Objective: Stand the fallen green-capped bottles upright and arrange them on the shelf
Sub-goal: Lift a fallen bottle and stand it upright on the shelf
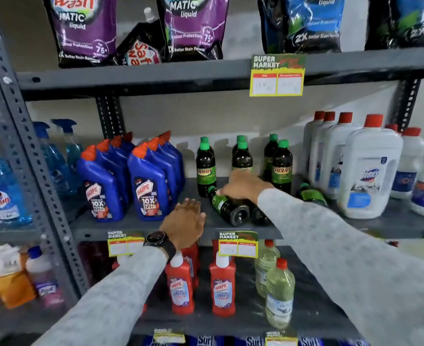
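Reaching across the middle shelf (131, 224), the person's right hand (242, 187) lies over a fallen green-capped bottle (227, 207), its fingers (224, 192) curled down around the neck end, so they look closed on it; the bottle lies flat, cap toward the back and base toward the front edge. Beneath the right wrist a second dark bottle (259, 216) lies alongside, mostly hidden. Beyond the forearm, well away from the fingers, a third one (310, 194) lies on its side against the big white jug (370, 168).

Just behind those fingers, several green-capped bottles already stand upright: one (205, 171) beside the fingertips, one (242, 156) straight behind the knuckles, and a pair (280, 166) further along. So I'd judge the job partly done, with the standing ones in loose rows and what looks like three still to be lifted and set in line.

The left hand (184, 224) hovers over the front lip of the shelf, fingers together and slightly bent, holding nothing, with a watch (157, 239) at the wrist.

It's a grey metal rack in a shop. Blue toilet-cleaner bottles (148, 181) stand beyond the left fingertips, detergent pouches (193, 26) fill the shelf above, red bottles (181, 285) sit below, and a price tag (277, 76) hangs from the upper edge. A plain pale wall runs behind.
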`<state>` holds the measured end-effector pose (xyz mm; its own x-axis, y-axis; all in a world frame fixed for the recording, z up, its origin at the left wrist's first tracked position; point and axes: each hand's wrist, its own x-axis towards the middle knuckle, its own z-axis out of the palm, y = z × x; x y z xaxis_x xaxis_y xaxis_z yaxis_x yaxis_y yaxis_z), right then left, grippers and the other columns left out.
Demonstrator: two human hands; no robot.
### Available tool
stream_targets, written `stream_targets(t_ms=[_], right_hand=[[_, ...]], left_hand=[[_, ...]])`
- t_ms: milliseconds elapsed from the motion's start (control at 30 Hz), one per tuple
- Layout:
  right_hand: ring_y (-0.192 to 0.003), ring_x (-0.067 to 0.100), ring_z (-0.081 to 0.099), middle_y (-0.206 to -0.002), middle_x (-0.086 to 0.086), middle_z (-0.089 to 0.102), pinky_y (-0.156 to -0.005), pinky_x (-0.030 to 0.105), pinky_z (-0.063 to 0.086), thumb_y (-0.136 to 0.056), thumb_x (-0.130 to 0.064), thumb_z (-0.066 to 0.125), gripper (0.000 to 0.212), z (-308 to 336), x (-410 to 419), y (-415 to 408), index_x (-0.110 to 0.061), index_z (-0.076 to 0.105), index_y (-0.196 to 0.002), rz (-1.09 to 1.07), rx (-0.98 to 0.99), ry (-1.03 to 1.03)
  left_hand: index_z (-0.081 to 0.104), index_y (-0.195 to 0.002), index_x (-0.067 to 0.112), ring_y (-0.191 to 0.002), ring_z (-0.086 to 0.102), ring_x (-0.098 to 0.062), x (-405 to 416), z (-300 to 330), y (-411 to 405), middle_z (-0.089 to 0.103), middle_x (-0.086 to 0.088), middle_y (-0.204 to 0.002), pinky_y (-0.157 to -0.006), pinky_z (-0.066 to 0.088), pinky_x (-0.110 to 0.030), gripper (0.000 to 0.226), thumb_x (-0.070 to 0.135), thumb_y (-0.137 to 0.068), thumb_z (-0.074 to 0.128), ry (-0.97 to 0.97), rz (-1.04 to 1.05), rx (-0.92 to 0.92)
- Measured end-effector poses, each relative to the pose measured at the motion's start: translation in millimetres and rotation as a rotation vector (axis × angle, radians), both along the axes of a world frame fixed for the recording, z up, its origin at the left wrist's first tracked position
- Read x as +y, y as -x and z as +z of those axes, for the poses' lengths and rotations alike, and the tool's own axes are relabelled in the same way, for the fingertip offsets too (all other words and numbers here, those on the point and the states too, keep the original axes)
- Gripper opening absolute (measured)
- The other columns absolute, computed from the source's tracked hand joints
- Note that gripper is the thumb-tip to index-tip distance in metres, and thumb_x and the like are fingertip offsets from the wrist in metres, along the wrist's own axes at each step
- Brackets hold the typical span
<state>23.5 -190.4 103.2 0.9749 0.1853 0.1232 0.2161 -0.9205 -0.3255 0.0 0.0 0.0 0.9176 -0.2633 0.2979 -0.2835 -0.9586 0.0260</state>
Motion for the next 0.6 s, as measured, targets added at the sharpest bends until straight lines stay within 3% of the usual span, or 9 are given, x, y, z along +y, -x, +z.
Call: stream_targets(t_ms=[100,200,400,533,600], right_hand=[[-0.129,0.033,0.056,-0.148,0.014,0.054,-0.097,0.037,0.045,-0.089,-0.056,0.071,0.077,3.9,7.6,-5.4,-0.007,0.05,-0.145,-0.038,0.169,0.04],[-0.135,0.034,0.051,-0.155,0.01,0.049,-0.104,0.04,0.045,-0.08,-0.062,0.077,0.09,3.1,13.2,-11.1,-0.012,0.048,-0.15,-0.061,0.296,0.047],[-0.135,0.035,0.05,-0.153,0.014,0.05,-0.089,0.037,0.042,-0.079,-0.041,0.087,0.086,-5.2,16.5,-24.0,-0.005,0.048,-0.147,-0.11,0.38,-0.143],[-0.123,0.035,0.057,-0.15,0.015,0.052,-0.086,0.041,0.05,-0.078,-0.042,0.088,0.086,12.7,7.9,-15.7,-0.005,0.048,-0.145,-0.104,0.342,-0.296],[-0.126,0.035,0.056,-0.152,0.015,0.049,-0.084,0.04,0.048,-0.077,-0.044,0.088,0.095,23.7,1.6,-9.8,-0.003,0.042,-0.149,-0.1,0.267,-0.44]], left_hand=[[0.028,-0.155,0.0,-0.154,0.021,-0.031,6.4,-6.8,-5.9,0.028,-0.019,-0.164,-0.125,0.015,-0.045,0.066,0.042,-0.105,0.023,-0.014,0.036,0.047],[0.029,-0.155,0.002,-0.153,0.023,-0.029,9.0,-14.4,-4.9,0.029,-0.017,-0.164,-0.125,0.015,-0.043,0.071,0.048,-0.102,0.016,0.004,0.057,0.065],[0.036,-0.153,0.004,-0.15,0.031,-0.029,9.5,-17.6,-3.0,0.036,-0.017,-0.161,-0.123,0.021,-0.041,0.074,0.048,-0.099,0.01,0.012,0.046,0.016],[0.04,-0.151,0.006,-0.149,0.034,-0.028,11.2,-21.3,-4.0,0.039,-0.016,-0.159,-0.122,0.023,-0.039,0.082,0.051,-0.095,0.001,-0.001,0.034,-0.021],[0.04,-0.152,0.006,-0.15,0.032,-0.027,12.2,-23.4,-6.8,0.038,-0.015,-0.16,-0.123,0.021,-0.039,0.079,0.051,-0.096,0.005,0.02,0.045,-0.018]])
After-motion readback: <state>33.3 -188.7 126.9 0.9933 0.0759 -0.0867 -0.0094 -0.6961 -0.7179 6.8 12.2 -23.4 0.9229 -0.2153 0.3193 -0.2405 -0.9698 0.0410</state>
